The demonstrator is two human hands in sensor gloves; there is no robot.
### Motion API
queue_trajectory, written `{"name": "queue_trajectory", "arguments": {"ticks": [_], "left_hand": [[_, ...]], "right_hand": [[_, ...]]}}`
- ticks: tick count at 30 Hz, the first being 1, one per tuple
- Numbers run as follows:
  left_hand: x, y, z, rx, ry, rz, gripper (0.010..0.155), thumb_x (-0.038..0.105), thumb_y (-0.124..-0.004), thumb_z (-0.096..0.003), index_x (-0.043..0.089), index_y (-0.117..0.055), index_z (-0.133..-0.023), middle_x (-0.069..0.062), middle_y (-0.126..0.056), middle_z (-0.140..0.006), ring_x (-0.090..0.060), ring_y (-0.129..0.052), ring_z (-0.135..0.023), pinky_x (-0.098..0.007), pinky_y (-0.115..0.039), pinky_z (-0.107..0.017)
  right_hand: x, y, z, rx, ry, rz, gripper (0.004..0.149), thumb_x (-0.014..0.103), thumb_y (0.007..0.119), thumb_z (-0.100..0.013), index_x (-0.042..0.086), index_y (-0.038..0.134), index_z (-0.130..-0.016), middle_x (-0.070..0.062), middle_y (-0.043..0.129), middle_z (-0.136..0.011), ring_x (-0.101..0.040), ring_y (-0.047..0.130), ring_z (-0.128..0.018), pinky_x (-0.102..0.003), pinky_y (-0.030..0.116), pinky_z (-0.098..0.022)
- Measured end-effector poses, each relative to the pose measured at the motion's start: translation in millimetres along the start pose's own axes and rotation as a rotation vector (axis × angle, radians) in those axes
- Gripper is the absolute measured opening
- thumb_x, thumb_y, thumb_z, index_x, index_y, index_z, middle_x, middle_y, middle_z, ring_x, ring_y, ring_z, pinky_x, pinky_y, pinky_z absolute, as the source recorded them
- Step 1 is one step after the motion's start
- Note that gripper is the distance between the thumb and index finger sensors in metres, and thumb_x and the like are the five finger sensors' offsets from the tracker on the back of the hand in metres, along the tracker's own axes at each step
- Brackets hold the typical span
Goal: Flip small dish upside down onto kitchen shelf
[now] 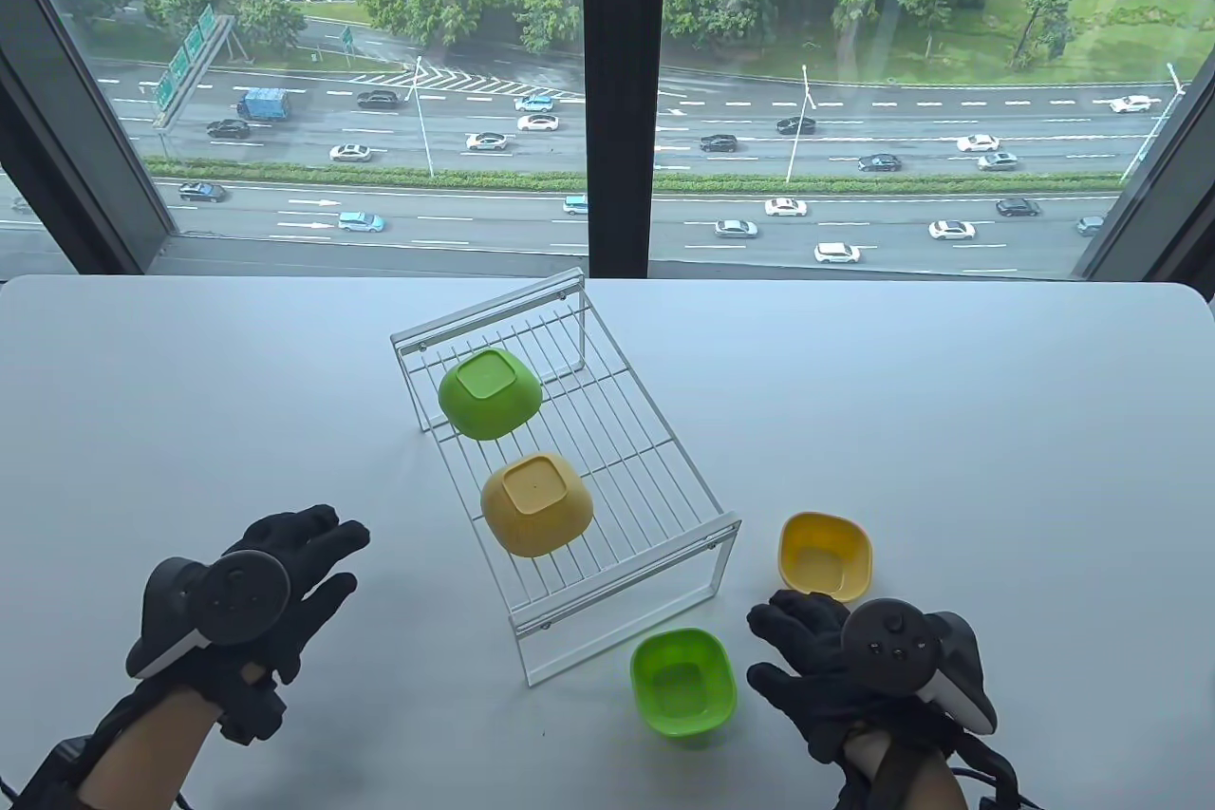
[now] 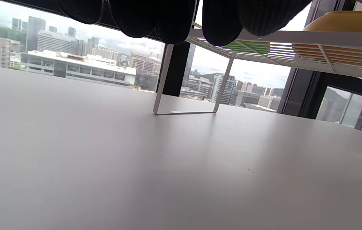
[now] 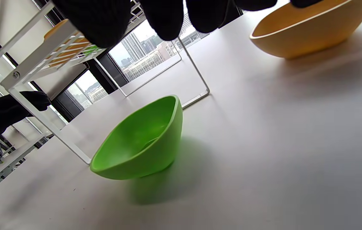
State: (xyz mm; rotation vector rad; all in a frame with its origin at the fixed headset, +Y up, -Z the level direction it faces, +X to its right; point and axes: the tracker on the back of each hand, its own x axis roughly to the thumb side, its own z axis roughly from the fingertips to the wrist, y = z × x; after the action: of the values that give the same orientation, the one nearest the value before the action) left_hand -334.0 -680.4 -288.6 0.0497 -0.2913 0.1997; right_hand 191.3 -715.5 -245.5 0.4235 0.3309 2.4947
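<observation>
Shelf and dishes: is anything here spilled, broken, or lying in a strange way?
Nothing stands out. The green dish and yellow dish lie upside down on the shelf; two more dishes, green and yellow, sit upright on the table.

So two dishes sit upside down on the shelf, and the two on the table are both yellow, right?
Not quite: the table view shows one yellow dish and one green dish on the table. Two dishes do sit upside down on the shelf.

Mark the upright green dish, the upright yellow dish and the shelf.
upright green dish (image 1: 683, 683), table view, inner bottom.
upright yellow dish (image 1: 824, 555), table view, inner bottom.
shelf (image 1: 626, 459), table view, bare wire top right of the flipped dishes.
</observation>
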Motion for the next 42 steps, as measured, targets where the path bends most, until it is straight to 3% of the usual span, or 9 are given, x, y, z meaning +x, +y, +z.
{"name": "queue_trajectory", "arguments": {"ticks": [9, 16, 28, 36, 42], "left_hand": [[-5, -3, 4, -0.011, 0.014, 0.006, 0.058, 0.049, -0.072, -0.0463, 0.034, -0.070, -0.102, -0.004, -0.064, -0.114, -0.037, -0.063, -0.102, -0.064, -0.060, -0.075], [-2, -2, 8, -0.008, 0.006, 0.014, 0.058, 0.050, -0.072, -0.0461, 0.035, -0.070, -0.102, -0.004, -0.062, -0.114, -0.037, -0.062, -0.103, -0.064, -0.059, -0.075], [-5, -8, 5, -0.034, 0.000, 0.044, 0.059, 0.051, -0.072, -0.0462, 0.034, -0.070, -0.103, -0.005, -0.061, -0.115, -0.038, -0.060, -0.104, -0.065, -0.058, -0.076], [-7, -3, 2, 0.002, -0.022, 0.063, 0.059, 0.051, -0.072, -0.0464, 0.034, -0.070, -0.103, -0.005, -0.062, -0.115, -0.038, -0.059, -0.104, -0.066, -0.055, -0.076], [-6, -3, 3, 0.004, -0.023, 0.050, 0.059, 0.051, -0.072, -0.0463, 0.034, -0.070, -0.103, -0.005, -0.062, -0.115, -0.038, -0.059, -0.104, -0.067, -0.055, -0.076]], "right_hand": [[27, 17, -7, 0.109, -0.074, 0.174, 0.070, 0.047, 0.087, -0.046, 0.025, 0.061, -0.107, -0.014, 0.048, -0.117, -0.047, 0.048, -0.101, -0.066, 0.047, -0.072], [52, 40, -12, 0.215, -0.140, 0.383, 0.083, 0.052, 0.094, -0.038, 0.032, 0.056, -0.109, -0.016, 0.031, -0.120, -0.047, 0.044, -0.102, -0.067, 0.044, -0.073], [63, 63, -21, 0.192, -0.206, 0.622, 0.066, 0.042, 0.092, -0.042, 0.027, 0.070, -0.101, -0.017, 0.036, -0.119, -0.044, 0.052, -0.100, -0.063, 0.050, -0.072], [64, 71, -27, 0.193, -0.229, 0.709, 0.051, 0.039, 0.092, -0.043, 0.025, 0.084, -0.091, -0.014, 0.054, -0.116, -0.045, 0.054, -0.099, -0.062, 0.052, -0.072], [65, 73, -27, 0.185, -0.242, 0.742, 0.049, 0.037, 0.092, -0.043, 0.023, 0.084, -0.089, -0.012, 0.063, -0.112, -0.044, 0.050, -0.101, -0.063, 0.049, -0.073]]}}
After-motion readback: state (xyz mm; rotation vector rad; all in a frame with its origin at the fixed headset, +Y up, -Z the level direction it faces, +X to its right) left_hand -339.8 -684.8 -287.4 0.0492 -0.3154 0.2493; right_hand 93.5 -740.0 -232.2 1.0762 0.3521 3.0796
